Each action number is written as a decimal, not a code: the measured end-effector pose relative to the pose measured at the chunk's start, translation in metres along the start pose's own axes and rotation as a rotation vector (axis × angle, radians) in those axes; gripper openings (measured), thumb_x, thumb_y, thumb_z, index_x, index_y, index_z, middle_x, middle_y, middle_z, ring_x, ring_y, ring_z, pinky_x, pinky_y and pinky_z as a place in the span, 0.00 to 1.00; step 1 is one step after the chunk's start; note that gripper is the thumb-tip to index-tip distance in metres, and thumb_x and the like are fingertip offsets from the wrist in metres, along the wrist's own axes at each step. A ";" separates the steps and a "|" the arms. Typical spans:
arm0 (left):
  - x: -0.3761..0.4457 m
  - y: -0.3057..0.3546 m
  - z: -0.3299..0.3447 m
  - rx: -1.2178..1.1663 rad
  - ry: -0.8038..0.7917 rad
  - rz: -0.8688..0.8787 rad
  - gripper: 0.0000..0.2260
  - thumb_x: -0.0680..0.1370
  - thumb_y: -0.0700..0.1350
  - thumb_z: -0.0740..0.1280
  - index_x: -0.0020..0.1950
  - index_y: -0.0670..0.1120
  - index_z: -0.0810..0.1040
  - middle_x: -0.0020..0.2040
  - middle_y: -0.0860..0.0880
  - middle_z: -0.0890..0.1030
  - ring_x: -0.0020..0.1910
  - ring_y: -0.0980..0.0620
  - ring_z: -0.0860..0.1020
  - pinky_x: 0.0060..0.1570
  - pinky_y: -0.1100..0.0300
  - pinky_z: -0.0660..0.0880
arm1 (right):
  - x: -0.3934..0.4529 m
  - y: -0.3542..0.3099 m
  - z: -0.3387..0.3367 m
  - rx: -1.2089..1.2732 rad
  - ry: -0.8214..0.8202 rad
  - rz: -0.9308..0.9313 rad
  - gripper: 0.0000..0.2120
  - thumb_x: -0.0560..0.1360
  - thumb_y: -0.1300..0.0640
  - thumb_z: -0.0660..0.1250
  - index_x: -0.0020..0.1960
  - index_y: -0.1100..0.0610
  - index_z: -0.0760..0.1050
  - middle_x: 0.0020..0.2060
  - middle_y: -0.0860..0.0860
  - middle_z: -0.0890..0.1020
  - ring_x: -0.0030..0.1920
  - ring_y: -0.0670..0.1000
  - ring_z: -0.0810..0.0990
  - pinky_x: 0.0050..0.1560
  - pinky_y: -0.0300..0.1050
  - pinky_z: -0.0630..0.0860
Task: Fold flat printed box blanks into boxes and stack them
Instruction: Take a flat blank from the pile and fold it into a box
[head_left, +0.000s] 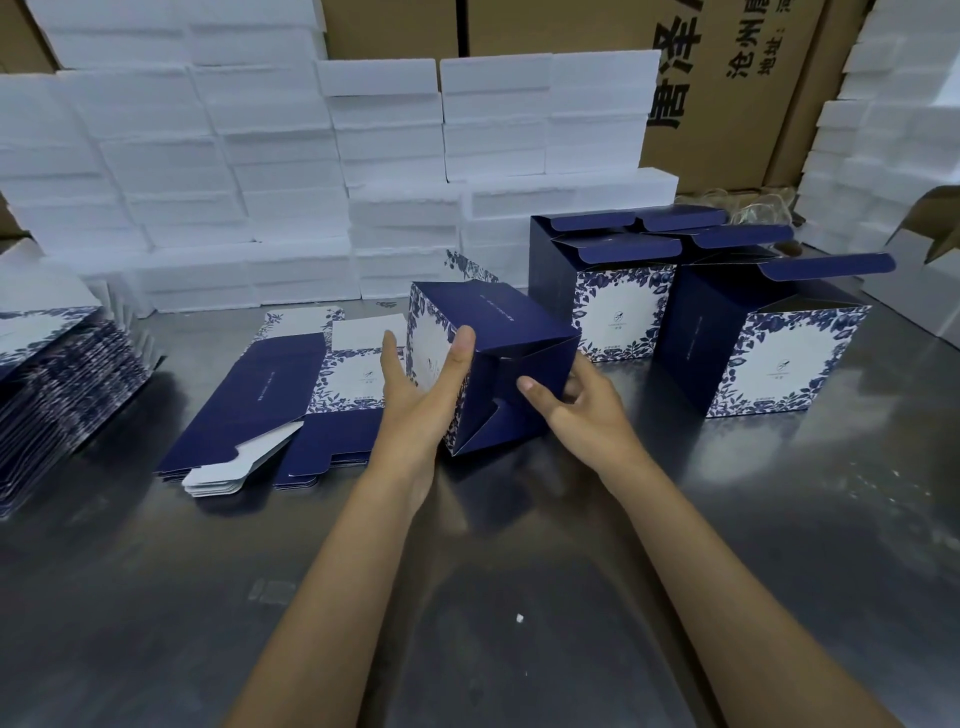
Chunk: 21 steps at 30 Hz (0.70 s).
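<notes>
- Steel table (519, 571): foam blocks (208, 156) stacked at rear, cartons behind.
- Finished boxes (769, 338) stand upright at right, top flaps open, close together.
- Flat blanks (270, 395) piled just left of hands; 2nd pile (57, 384) at far left.
- Box in work (493, 364): tipped on its side at centre, bottom end facing us, flaps part-tucked.
- Left hand (415, 389) cups the printed side, thumb over top edge; right hand (576, 405) grasps the bottom corner, fingers prob. behind the wall.
- We advise: keep walls square w/ left hand, press the bottom flaps till tabs lock.
</notes>
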<state>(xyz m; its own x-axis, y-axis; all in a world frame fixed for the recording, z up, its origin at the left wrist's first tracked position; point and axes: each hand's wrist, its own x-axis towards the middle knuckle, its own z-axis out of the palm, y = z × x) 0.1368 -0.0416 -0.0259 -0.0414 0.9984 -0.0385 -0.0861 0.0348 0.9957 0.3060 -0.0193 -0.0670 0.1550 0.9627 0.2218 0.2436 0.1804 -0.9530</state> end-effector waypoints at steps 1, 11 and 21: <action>0.001 -0.001 -0.001 -0.017 -0.020 -0.007 0.62 0.49 0.80 0.72 0.77 0.70 0.43 0.81 0.60 0.51 0.78 0.55 0.58 0.77 0.47 0.57 | -0.001 -0.001 0.001 0.005 0.014 0.006 0.14 0.77 0.55 0.73 0.61 0.47 0.77 0.52 0.45 0.86 0.54 0.45 0.84 0.61 0.52 0.80; 0.005 -0.001 -0.002 -0.103 -0.046 0.027 0.63 0.51 0.74 0.77 0.78 0.69 0.44 0.78 0.59 0.61 0.75 0.58 0.64 0.76 0.52 0.59 | -0.008 -0.017 0.002 0.129 0.004 0.022 0.16 0.75 0.58 0.75 0.62 0.51 0.78 0.51 0.46 0.87 0.53 0.45 0.85 0.54 0.41 0.81; 0.001 0.001 0.001 0.061 0.022 0.222 0.62 0.53 0.66 0.82 0.77 0.71 0.46 0.78 0.62 0.59 0.74 0.59 0.65 0.75 0.52 0.63 | -0.005 -0.031 -0.012 0.524 -0.131 0.190 0.31 0.74 0.34 0.66 0.74 0.44 0.71 0.69 0.43 0.78 0.69 0.45 0.75 0.70 0.50 0.69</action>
<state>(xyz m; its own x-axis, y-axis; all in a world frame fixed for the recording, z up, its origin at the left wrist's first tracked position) 0.1375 -0.0404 -0.0250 -0.0745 0.9807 0.1806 -0.0125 -0.1820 0.9832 0.3094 -0.0320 -0.0364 0.0220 0.9989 0.0412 -0.2891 0.0459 -0.9562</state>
